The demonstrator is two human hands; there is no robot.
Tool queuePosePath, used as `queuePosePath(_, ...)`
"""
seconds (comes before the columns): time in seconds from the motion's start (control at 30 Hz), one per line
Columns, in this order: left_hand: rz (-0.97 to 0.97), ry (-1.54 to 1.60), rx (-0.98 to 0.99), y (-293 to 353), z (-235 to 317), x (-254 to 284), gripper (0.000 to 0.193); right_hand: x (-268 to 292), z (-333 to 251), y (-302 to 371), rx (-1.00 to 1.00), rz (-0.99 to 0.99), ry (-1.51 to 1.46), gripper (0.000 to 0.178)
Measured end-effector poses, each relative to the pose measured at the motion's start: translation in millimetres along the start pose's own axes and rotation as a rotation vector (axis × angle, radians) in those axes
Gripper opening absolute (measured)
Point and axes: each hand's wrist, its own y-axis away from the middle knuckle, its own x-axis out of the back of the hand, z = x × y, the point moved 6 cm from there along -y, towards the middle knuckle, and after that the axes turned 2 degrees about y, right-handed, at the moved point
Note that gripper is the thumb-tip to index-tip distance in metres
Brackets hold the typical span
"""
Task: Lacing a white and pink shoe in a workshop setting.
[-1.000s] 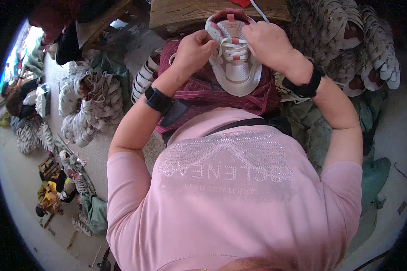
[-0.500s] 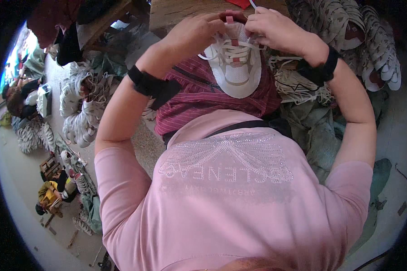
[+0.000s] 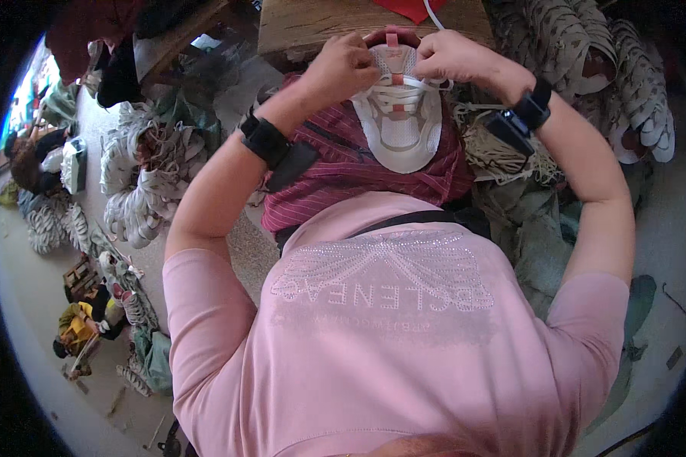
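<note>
Two bare hands meet at a single white shoe [image 3: 398, 149], which lies on the maroon striped cloth [image 3: 312, 204] over the person's lap. Its toe points toward the person's body, and its heel end, lined in dark red, is at the near edge of a wooden worktop [image 3: 301, 29]. White laces [image 3: 398, 95] cross the front of the shoe below its pale tongue [image 3: 392, 58], and a pink tab [image 3: 392, 39] stands at the top.

The left hand [image 3: 348, 64] is at the shoe's left upper edge, fingers curled in toward the thumb. The right hand [image 3: 451, 58] is at the opposite edge, thumb and forefinger drawn together; whether either one pinches a lace cannot be told. One white cord [image 3: 434, 14] rises from behind the right hand across the worktop, just beside a red piece [image 3: 408, 7].

Black bands carrying small dark devices circle both wrists. Pale shoe parts hang in long stacked rows [image 3: 648, 95] at the right, and another bundle [image 3: 149, 179] forms a ring on the left. Far off at lower left, another person in yellow [image 3: 76, 333] bends forward.
</note>
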Motion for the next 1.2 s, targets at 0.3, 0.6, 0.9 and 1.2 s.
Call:
queuePosePath(0.3,0.396,0.435,0.113,-4,89,51,0.02,10,-76,70,0.599,0.664,0.044,0.011)
queuePosePath(0.6,0.505,0.516,0.066,-10,95,84,0.019,15,-92,69,0.598,0.106,-0.589,0.016)
queuePosePath(0.9,0.108,0.292,0.285,61,25,-2,0.017,22,-64,47,0.447,0.202,-0.875,0.022)
queuePosePath(1.2,0.597,-0.204,0.185,78,16,19,0.018,10,-112,97,0.412,0.15,-0.732,0.018)
